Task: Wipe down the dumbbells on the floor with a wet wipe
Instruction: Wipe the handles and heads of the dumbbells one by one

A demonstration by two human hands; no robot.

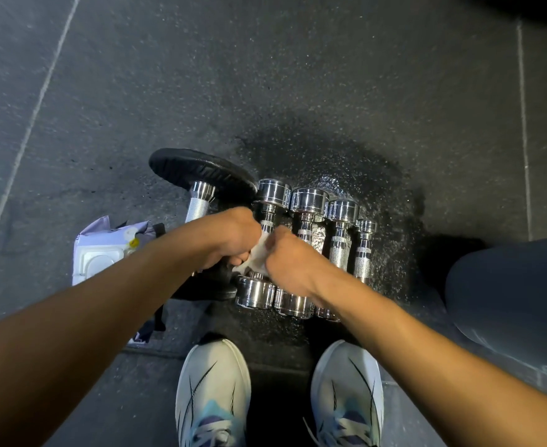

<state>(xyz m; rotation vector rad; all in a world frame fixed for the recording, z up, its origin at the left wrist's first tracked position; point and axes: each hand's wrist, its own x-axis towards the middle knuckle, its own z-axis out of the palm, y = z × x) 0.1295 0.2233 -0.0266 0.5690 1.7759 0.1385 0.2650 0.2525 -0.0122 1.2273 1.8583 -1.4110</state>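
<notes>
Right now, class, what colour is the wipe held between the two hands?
White, seen in the head view: the wipe sits bunched between both hands.

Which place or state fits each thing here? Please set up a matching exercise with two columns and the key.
Things:
1. wet wipe
2. wipes pack
3. black weight plate
4. smallest chrome dumbbell

Places or states:
A. rightmost in the chrome row
B. on the floor under the left forearm
C. held between left hand and right hand
D. tilted, at the far end of a bar, left of the chrome row

Pairs: 1-C, 2-B, 3-D, 4-A
</notes>
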